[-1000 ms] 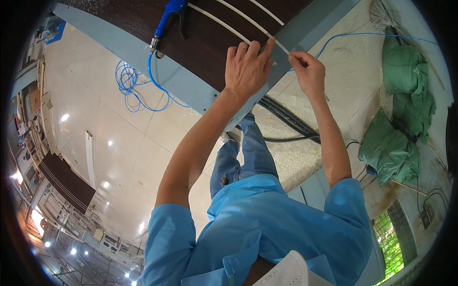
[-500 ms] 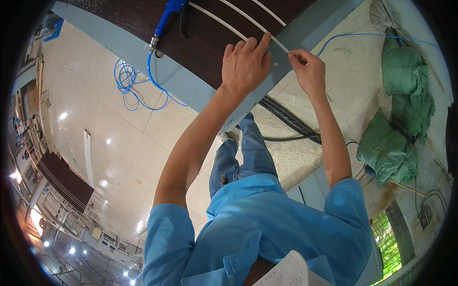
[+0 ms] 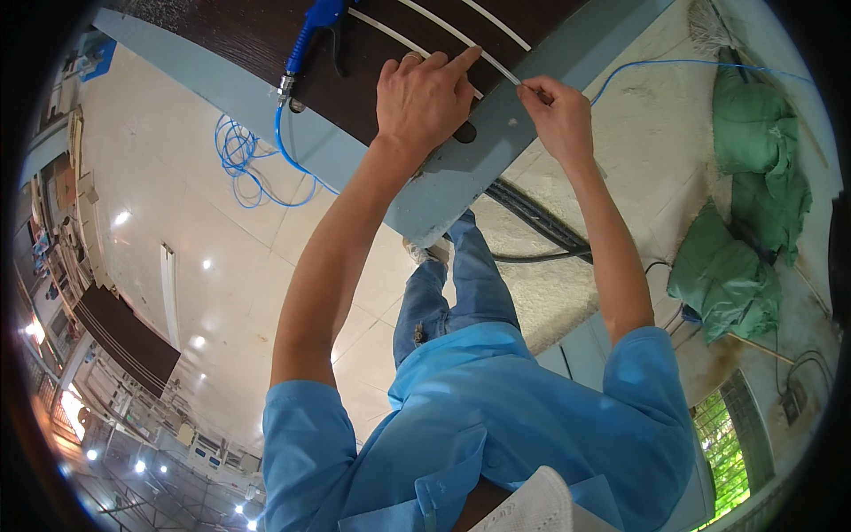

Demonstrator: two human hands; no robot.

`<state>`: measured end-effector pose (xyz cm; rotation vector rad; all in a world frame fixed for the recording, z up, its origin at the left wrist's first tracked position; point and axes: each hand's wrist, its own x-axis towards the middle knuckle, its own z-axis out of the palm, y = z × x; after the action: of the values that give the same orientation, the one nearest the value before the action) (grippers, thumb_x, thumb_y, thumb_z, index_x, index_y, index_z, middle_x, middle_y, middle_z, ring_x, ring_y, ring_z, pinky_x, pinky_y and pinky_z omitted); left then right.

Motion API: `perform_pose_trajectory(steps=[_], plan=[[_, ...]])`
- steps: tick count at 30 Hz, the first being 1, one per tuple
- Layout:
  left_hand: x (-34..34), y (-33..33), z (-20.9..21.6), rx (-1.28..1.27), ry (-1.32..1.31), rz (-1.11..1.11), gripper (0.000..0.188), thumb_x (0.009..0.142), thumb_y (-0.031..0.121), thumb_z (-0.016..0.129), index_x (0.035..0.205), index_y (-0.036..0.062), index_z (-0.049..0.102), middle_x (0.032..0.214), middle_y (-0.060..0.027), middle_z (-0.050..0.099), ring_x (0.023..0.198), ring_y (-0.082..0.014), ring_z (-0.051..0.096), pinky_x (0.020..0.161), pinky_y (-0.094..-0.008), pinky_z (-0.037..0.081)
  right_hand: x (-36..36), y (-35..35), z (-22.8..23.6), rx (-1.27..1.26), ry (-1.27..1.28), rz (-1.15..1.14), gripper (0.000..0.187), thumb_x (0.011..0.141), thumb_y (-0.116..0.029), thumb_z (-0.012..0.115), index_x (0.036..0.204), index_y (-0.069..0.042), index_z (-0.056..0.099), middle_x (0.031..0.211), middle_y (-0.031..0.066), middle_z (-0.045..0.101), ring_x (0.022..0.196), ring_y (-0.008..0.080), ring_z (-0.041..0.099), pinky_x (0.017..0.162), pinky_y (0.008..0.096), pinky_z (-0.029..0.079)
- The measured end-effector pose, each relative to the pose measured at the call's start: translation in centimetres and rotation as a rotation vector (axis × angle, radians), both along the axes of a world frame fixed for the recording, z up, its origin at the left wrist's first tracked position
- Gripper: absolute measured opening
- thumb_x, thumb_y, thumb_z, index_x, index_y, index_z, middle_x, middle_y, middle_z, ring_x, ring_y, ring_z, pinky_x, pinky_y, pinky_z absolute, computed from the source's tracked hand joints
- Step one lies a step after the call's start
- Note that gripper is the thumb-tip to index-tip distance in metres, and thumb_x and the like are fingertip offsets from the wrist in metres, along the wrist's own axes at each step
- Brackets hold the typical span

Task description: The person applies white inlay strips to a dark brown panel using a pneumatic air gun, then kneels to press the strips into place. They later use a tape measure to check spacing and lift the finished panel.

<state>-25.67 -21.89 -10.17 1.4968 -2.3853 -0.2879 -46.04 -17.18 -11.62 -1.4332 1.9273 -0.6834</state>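
A dark brown board [image 3: 239, 44] with several thin white strips lies on a grey-blue table. My left hand [image 3: 424, 102] rests on the board, fingers spread, over one white strip whose end shows beyond the fingers. Its index fingertip touches the middle white strip [image 3: 443, 24]. Just past the board's edge, my right hand [image 3: 560, 115] pinches the near end of that middle strip between thumb and fingers. A third white strip [image 3: 498, 24] lies farther right, untouched. Left of my left hand is a blue air blow gun [image 3: 306, 40] with a metal fitting.
A blue hose [image 3: 282, 146] runs from the blow gun to coils on the tiled floor. The grey-blue table edge [image 3: 519, 124] has a dark round hole beside my left hand. Black cables [image 3: 541, 217] lie below; green sacks [image 3: 727, 275] stand at the right.
My left hand has slid left and nearer along the board, uncovering a strip's end and the dark hole. My right hand has shifted slightly left and away, still pinching the middle strip.
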Motion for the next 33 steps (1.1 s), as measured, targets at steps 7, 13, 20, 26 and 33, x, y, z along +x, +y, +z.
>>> perform_pose_trajectory(steps=[7,13,20,26,33], plan=[[1.3,-1.2,-0.8,-0.024,-0.031,0.001,0.044,0.088,0.019,0.058,0.126,0.0346,0.074,0.079,-0.0009,0.068,0.08,-0.0233,0.067,0.079,-0.0387,0.049,0.6,-1.4,-0.4,0.042,-0.051,0.004,0.021,0.091,-0.025,0.073,0.096,-0.005,0.077,0.079,0.0106,0.075,0.069,0.0229,0.071,0.065,0.0336,0.053],[2.2,-2.2,-1.4,-0.028,-0.035,0.004,0.043,0.089,0.022,0.057,0.124,0.0373,0.074,0.077,-0.001,0.066,0.08,-0.0235,0.068,0.079,-0.0384,0.048,0.1,-2.8,-0.4,0.208,-0.155,0.019,0.024,0.092,-0.028,0.075,0.093,-0.003,0.076,0.073,0.0045,0.071,0.064,0.0133,0.065,0.061,0.0305,0.05],[2.7,-2.5,-2.1,0.007,0.017,-0.004,0.043,0.09,0.022,0.058,0.127,0.0376,0.072,0.08,-0.0027,0.065,0.081,-0.0245,0.068,0.079,-0.0405,0.048,-0.3,-3.3,-0.3,0.321,-0.354,-0.012,0.022,0.093,-0.025,0.075,0.093,-0.003,0.072,0.068,0.0008,0.062,0.052,0.0056,0.048,0.045,0.0239,0.033],[0.3,3.7,-0.7,-0.007,0.174,-0.094,0.041,0.085,0.016,0.069,0.125,0.0227,0.072,0.078,-0.0031,0.06,0.076,-0.024,0.065,0.072,-0.0401,0.048,-0.6,-3.6,0.2,0.369,-0.41,-0.023,0.023,0.092,-0.025,0.077,0.09,-0.004,0.069,0.067,-0.0003,0.06,0.049,0.0045,0.047,0.041,0.0223,0.03],[-3.9,12.3,-1.2,0.221,0.436,-0.011,0.034,0.083,0.01,0.069,0.117,0.015,0.073,0.079,-0.0042,0.061,0.075,-0.0245,0.065,0.07,-0.0388,0.049,-1.4,-4.1,0.7,0.43,-0.485,0.001,0.024,0.092,-0.026,0.078,0.085,-0.006,0.065,0.067,0.0002,0.061,0.051,0.0057,0.052,0.042,0.0218,0.034]])
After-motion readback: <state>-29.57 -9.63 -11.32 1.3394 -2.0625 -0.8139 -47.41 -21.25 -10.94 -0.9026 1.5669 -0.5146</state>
